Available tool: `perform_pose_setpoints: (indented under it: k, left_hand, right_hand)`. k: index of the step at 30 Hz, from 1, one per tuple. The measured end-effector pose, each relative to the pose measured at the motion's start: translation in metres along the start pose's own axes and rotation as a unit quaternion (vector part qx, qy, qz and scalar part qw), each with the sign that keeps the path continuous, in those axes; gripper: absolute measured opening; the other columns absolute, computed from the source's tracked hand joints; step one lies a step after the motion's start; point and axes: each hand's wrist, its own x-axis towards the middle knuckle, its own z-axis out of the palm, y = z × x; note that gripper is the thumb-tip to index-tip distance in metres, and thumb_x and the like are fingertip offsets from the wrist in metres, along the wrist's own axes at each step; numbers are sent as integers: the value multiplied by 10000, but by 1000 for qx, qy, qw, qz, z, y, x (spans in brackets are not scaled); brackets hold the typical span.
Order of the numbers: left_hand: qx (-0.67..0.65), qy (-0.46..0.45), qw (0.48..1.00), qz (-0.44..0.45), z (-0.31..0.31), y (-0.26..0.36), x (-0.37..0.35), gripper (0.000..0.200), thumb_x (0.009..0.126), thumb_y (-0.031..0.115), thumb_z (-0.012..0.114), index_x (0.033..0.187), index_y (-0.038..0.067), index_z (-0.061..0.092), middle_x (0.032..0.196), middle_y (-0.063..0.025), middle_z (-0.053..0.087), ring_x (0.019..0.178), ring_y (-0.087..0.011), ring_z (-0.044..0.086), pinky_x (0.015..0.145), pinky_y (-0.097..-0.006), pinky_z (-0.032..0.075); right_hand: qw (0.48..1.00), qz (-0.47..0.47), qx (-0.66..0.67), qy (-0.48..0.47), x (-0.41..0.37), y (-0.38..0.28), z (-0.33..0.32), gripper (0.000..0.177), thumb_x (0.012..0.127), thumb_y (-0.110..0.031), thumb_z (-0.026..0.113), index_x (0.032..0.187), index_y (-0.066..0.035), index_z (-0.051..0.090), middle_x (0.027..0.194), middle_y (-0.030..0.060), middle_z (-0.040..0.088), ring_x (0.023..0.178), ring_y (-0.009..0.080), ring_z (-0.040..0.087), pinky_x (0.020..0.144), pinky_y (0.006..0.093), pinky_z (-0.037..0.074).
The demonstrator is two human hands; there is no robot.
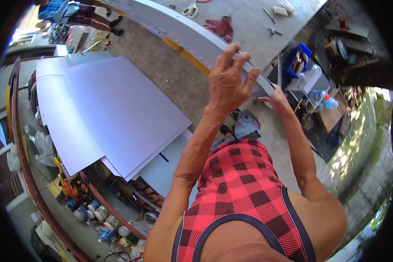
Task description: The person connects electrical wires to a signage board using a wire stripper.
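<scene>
A long pale grey metal bar runs from the upper left down to its near end in front of my body. My left hand lies across it close to that end, fingers bent and spread apart over the edge, thumb held off to the side. At the very end, my right hand grips the bar between thumb and fingers. The parts of the fingers behind the bar are hidden. Beyond the bar, a dark red glove lies on a grey table top.
White-handled scissors and small tools lie on that table. Large white sheets are stacked at left, above a shelf of jars. To the right are a blue bin and a bottle. Another person stands far left.
</scene>
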Motion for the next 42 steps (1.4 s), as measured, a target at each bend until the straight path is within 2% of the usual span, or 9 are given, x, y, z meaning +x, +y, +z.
perform_pose_setpoints:
  k: [4,7,9,15,18,23,31,38,42]
  left_hand:
    - [18,37,999,-7,-6,1,-10,409,850,356,780,1087,64,619,1217,-148,542,1099,-356,586,892,-457,485]
    - [44,55,997,-12,-12,0,-20,432,813,340,812,1069,64,601,1227,-165,508,1088,-362,575,881,-465,483]
    - [41,50,996,-63,-18,4,-26,426,792,297,819,1073,67,597,1238,-170,498,1107,-365,570,887,-458,482]
    - [62,71,993,-70,-33,3,-49,640,753,171,767,1324,24,518,1431,-225,422,1238,-383,523,913,-443,496]
    - [-38,117,972,-201,-41,17,-56,1067,731,136,756,1578,-40,130,1531,-283,283,1331,-375,434,998,-429,460]
    - [95,184,951,-229,-45,22,-70,1033,732,84,735,1558,-81,137,1526,-302,311,1304,-415,477,1051,-429,434]
    - [-126,285,900,-304,-36,10,-89,952,789,39,650,1577,-74,127,1452,-281,465,1304,-350,538,1093,-394,413]
    - [-243,329,877,-252,-39,5,-96,988,676,-79,529,1563,-113,95,1611,-353,148,1530,-464,115,1257,-436,130]
    - [-210,347,879,-249,-38,-2,-105,959,679,-75,512,1547,-143,110,1597,-371,159,1518,-486,142,1256,-446,130]
  right_hand:
    - [978,186,95,-12,28,51,12,700,1054,-350,487,1501,136,254,1550,314,327,1361,431,460,1040,573,461]
    - [940,290,181,-13,74,100,12,792,1057,-351,480,1521,169,104,1600,324,202,1401,445,408,1081,611,411]
    - [903,381,198,27,123,150,13,627,1053,-301,451,1507,97,281,1523,311,376,1353,424,479,1072,555,440]
    - [900,378,203,82,151,168,42,620,1052,-299,450,1504,94,288,1518,309,383,1350,423,482,1070,553,441]
    - [903,369,193,103,159,175,57,617,1052,-297,449,1502,92,291,1516,309,386,1348,422,483,1069,552,442]
    - [917,352,141,126,156,191,54,611,1051,-295,448,1500,90,296,1512,307,391,1345,422,486,1068,549,443]
    - [936,303,-32,175,81,163,-45,602,1050,-292,446,1496,85,304,1505,305,399,1341,420,490,1065,546,445]
    - [934,239,-192,184,28,84,-74,594,1049,-289,445,1493,81,311,1499,303,406,1337,419,494,1063,543,447]
    - [928,199,-284,140,-10,38,-47,589,1048,-288,444,1491,79,315,1496,302,411,1335,418,496,1061,541,448]
